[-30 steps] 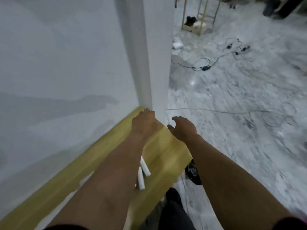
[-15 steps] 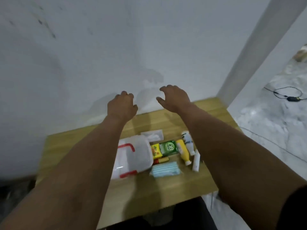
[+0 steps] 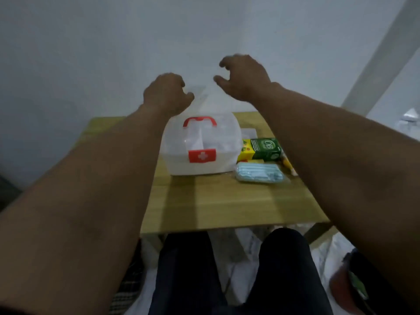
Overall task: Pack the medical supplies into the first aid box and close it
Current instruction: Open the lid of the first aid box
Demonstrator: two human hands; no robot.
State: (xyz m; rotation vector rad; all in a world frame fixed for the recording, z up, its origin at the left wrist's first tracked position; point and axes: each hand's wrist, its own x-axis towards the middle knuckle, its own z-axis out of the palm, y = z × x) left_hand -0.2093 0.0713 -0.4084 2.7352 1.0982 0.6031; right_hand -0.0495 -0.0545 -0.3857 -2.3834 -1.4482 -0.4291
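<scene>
A white translucent first aid box [image 3: 223, 155] with a red handle and a red cross label stands closed on the wooden table [image 3: 227, 201]. To its right lie a green box [image 3: 266, 147], a yellow box [image 3: 246, 152], a pack of blue face masks [image 3: 259, 173] and a yellow bottle [image 3: 288, 165] partly hidden by my right arm. My left hand [image 3: 167, 94] hovers above the box's far left, fingers loosely curled, holding nothing. Higher up and to the right, my right hand [image 3: 244, 76] hangs in the air with curled fingers, also holding nothing.
A white wall rises directly behind the table. A white pillar [image 3: 381, 55] runs up at the right. A clear packet [image 3: 248, 134] lies behind the boxes. My dark-trousered legs [image 3: 227, 276] are below the table's near edge.
The view swung from the floor and table corner to face the table head-on. The box now appears upright and nearer. Both hands stay raised and held nothing throughout.
</scene>
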